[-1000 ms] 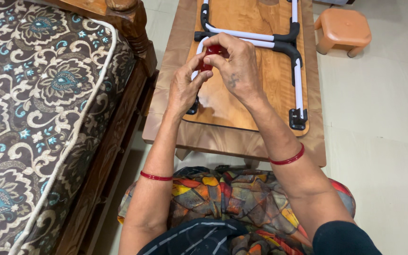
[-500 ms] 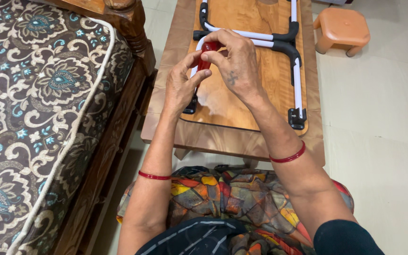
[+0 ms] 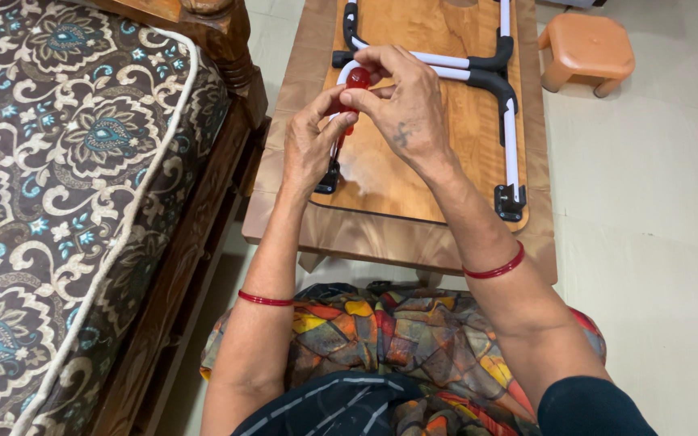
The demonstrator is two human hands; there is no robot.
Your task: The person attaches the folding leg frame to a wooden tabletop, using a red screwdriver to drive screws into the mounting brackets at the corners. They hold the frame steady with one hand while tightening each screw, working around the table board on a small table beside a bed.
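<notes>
Red handle [image 3: 355, 87] within both grips (seemingly)

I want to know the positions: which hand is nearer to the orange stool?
Right. The right hand is above the table's middle, closer to the stool at far right. The left hand is further left, toward the bed.

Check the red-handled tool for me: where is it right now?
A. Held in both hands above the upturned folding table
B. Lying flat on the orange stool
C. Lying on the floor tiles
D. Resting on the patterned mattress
A: the left hand and right hand both grip the red-handled tool over the upturned folding table; the orange stool has nothing on it.
</notes>
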